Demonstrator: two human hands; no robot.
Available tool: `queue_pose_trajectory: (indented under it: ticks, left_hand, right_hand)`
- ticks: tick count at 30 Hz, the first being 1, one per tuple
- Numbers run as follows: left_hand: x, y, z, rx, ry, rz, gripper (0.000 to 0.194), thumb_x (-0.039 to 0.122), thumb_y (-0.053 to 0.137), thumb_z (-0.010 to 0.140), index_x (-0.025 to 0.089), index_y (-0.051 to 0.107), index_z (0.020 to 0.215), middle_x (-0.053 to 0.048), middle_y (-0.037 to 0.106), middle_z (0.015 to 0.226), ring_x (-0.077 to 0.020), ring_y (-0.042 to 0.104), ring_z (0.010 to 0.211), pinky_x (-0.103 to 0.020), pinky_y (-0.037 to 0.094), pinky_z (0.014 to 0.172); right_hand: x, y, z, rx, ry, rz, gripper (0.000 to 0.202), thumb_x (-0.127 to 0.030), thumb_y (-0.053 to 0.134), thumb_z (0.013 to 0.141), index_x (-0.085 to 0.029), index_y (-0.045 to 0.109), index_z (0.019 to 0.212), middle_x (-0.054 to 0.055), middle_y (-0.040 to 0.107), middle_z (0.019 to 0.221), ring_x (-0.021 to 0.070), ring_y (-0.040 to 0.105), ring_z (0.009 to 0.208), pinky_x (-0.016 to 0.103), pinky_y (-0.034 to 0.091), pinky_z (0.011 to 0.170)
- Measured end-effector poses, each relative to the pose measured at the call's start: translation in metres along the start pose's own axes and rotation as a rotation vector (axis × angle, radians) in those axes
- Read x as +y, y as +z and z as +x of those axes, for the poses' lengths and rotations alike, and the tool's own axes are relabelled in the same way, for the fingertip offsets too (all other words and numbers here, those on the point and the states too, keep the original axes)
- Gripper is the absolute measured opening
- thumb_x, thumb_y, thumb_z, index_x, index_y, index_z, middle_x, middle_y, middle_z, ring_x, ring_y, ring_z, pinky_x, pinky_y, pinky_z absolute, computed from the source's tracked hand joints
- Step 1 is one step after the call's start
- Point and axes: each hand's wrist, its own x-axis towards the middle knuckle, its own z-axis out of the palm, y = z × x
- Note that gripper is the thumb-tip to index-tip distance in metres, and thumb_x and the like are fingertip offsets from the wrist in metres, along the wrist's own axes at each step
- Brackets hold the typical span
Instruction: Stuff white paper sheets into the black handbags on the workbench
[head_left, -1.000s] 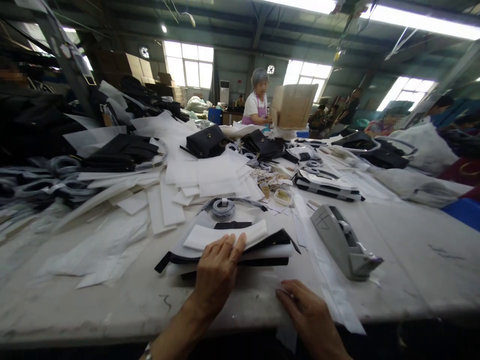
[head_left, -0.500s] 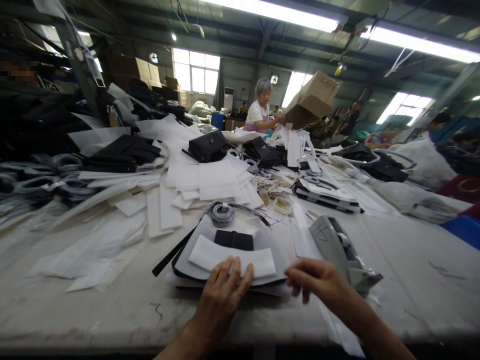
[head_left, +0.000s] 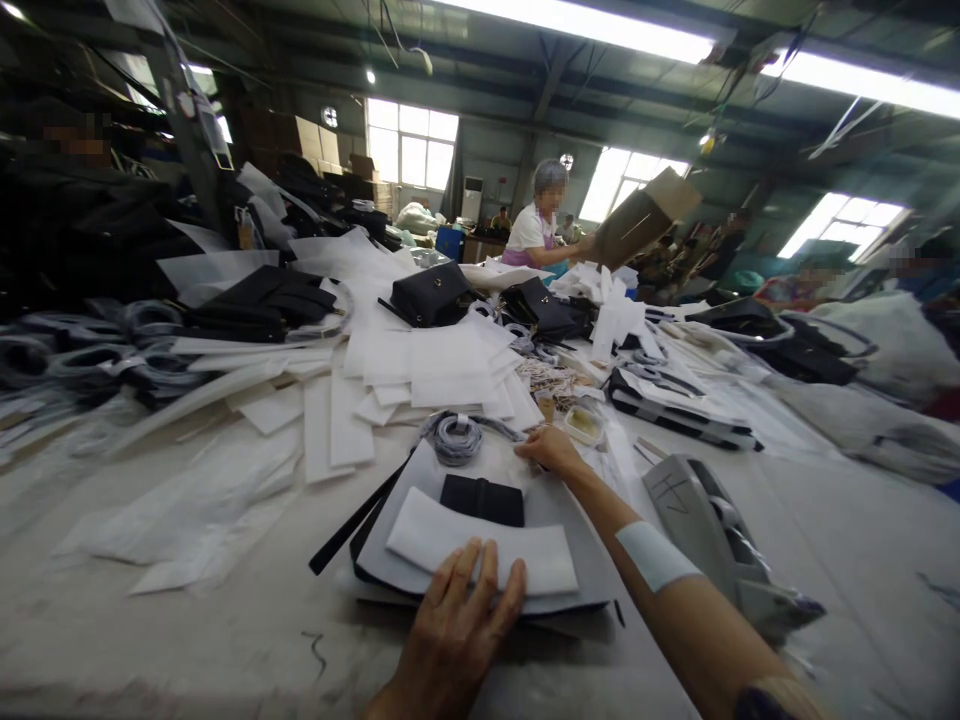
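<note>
A black handbag (head_left: 366,560) lies flat in front of me, mostly covered by a pale sheet (head_left: 559,505). On it rest a small black flap or pouch (head_left: 484,497) and a folded white foam strip (head_left: 480,545). My left hand (head_left: 469,615) lies on the strip's near edge, fingers spread and flat. At the bag's far right corner, my right hand (head_left: 553,449) has its fingers closed on the end of the bag's strap (head_left: 499,426). A wrapped grey coil (head_left: 457,438) sits at the top. A loose black strap (head_left: 349,525) sticks out left.
A grey tape dispenser (head_left: 705,530) stands right of my right forearm. White foam sheets (head_left: 450,365) pile up beyond the bag, near a small clear tub (head_left: 583,425). Other black bags (head_left: 431,293) lie farther back. Across the table a person (head_left: 536,225) handles a cardboard box (head_left: 637,220).
My right hand has moved forward from the bag's near right corner to the strap at the far corner. My left hand stays on the foam strip. The person's box has tilted.
</note>
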Motion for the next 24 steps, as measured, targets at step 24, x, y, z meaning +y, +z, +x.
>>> queue_pose_trajectory:
  ticks: [24]
  left_hand:
    - [-0.007, -0.007, -0.004, -0.048, 0.041, 0.008, 0.036, 0.023, 0.036, 0.105, 0.028, 0.061, 0.130, -0.003, 0.064, 0.129, -0.0225, 0.055, 0.123, -0.037, 0.040, 0.106]
  right_hand:
    - [0.028, 0.003, -0.209, 0.209, -0.597, 0.025, 0.024, -0.034, 0.053, 0.098, -0.027, 0.076, 0.098, 0.005, 0.077, 0.109, 0.0267, 0.069, 0.110, 0.052, 0.040, 0.111]
